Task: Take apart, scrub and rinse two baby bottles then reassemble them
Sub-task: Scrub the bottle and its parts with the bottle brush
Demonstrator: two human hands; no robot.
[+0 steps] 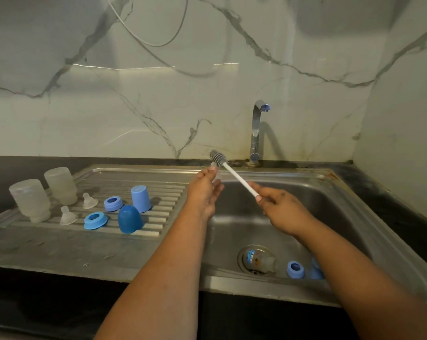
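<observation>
The right hand (280,207) holds a bottle brush (232,174) by the near end of its white handle, fingers curled round it in a closed grip; the grey bristle head points up and away toward the foot of the tap (256,133). The left hand (205,190) is raised over the sink's (330,192) left edge with its fingertips pinching a small clear teat (214,168), which sits just beside the brush head; whether they touch is unclear.

In the sink, a clear bottle (257,260) lies on its side over the drain. It carries a printed label in blue and orange, but the lettering is too small and blurred to read. Just right of it lie a light blue ring (295,269) and another blue piece (315,269), partly hidden behind the right forearm.

On the ribbed draining surface (60,246) to the left, two frosted bottle bodies (31,200) (60,185) stand mouth down, close together. Beside them stand two clear teats (68,215) (89,200), then two blue collar rings (95,220) (113,203), then a dark blue domed cap (130,219) and a lighter blue cap (141,198) behind it, both open end down. No writing shows on any of these.
</observation>
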